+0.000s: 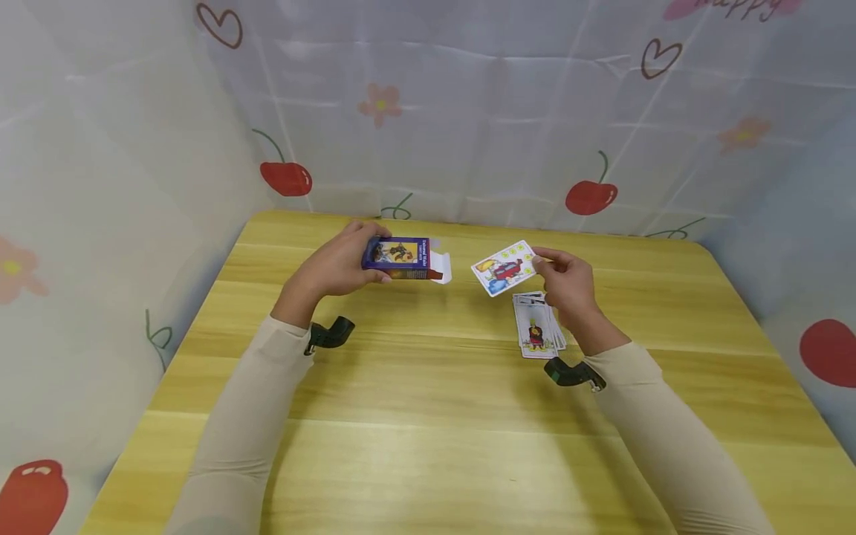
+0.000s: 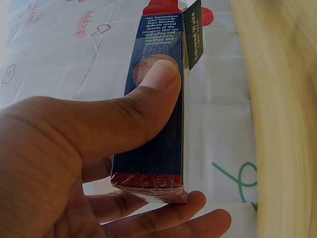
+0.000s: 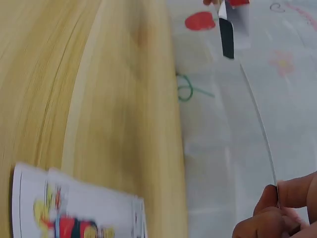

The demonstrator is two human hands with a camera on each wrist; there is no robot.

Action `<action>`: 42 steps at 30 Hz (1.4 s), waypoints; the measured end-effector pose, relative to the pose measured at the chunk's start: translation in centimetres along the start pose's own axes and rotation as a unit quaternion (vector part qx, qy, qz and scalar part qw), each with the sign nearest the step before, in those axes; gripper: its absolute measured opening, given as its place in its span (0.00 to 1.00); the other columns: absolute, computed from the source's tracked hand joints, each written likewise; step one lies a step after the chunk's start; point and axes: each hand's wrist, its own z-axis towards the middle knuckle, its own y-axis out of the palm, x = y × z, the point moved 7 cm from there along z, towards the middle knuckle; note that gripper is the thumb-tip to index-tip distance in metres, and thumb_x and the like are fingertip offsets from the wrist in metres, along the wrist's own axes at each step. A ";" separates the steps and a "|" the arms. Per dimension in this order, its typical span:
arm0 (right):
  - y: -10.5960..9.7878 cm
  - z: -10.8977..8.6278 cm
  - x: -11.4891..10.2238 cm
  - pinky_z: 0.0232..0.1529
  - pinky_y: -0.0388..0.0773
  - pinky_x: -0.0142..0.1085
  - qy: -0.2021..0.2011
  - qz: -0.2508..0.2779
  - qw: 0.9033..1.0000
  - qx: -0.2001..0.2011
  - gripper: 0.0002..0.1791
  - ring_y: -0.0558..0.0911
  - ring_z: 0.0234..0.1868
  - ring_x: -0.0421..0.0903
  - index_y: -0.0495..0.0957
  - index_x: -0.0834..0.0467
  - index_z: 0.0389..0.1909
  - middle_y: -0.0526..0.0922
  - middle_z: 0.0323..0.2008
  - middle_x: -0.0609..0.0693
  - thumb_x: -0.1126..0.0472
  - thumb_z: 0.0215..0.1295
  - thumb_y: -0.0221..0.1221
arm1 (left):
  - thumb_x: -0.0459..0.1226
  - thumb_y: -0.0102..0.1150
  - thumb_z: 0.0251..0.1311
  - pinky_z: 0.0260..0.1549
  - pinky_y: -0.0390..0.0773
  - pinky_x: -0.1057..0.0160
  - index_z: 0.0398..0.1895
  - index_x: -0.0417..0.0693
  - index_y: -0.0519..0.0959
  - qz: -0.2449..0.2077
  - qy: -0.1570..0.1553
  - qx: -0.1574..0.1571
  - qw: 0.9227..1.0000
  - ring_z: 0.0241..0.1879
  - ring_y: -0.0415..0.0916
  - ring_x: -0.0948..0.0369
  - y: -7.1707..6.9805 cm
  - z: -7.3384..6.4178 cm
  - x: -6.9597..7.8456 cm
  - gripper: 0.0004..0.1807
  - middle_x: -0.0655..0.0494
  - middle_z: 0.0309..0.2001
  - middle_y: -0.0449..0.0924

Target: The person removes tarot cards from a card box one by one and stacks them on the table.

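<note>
My left hand (image 1: 344,260) grips a dark blue and red card box (image 1: 400,256), printed with a picture, its white end flap standing open toward the right. In the left wrist view the thumb presses the narrow lettered side of the box (image 2: 153,124). My right hand (image 1: 568,282) pinches one illustrated card (image 1: 504,269) by its right edge above the table. Edge-on, that card (image 3: 260,119) looks like a thin line in the right wrist view. Below the right hand lies a loose, slightly fanned pile of cards (image 1: 535,331), face up.
The wooden table (image 1: 428,416) meets a white cloth backdrop (image 1: 461,134) printed with cherries, hearts and flowers along its back and sides. Black wrist mounts (image 1: 331,333) sit at both sleeve cuffs.
</note>
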 end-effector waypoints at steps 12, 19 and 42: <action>-1.2 1.6 2.8 0.24 0.66 0.32 0.001 -0.199 0.975 -0.095 0.20 0.67 0.24 0.41 0.75 0.59 0.58 0.73 0.44 0.56 0.55 0.80 0.41 | 0.44 0.63 0.64 0.59 0.72 0.46 0.72 0.44 0.60 0.023 -0.024 -0.086 0.996 0.56 0.68 0.48 2.5 -0.7 -1.9 0.37 0.38 0.63 0.63; -0.2 1.9 4.5 0.29 0.68 0.34 -0.017 -0.277 0.954 -0.113 0.18 0.70 0.29 0.46 0.78 0.59 0.53 0.77 0.41 0.58 0.59 0.80 0.41 | 0.44 0.56 0.69 0.57 0.72 0.48 0.72 0.43 0.54 0.036 -0.037 -0.153 0.987 0.54 0.69 0.47 5.5 -1.2 -3.9 0.35 0.36 0.60 0.60; 1.1 -0.1 3.3 0.42 0.73 0.48 -0.135 -0.381 0.913 -0.044 0.18 0.76 0.42 0.54 0.79 0.62 0.52 0.79 0.48 0.60 0.53 0.75 0.51 | 0.63 0.59 0.59 0.61 0.35 0.20 0.80 0.54 0.36 0.087 -0.078 -0.108 0.987 0.76 0.21 0.34 6.4 -2.8 -6.2 0.58 0.36 0.78 0.24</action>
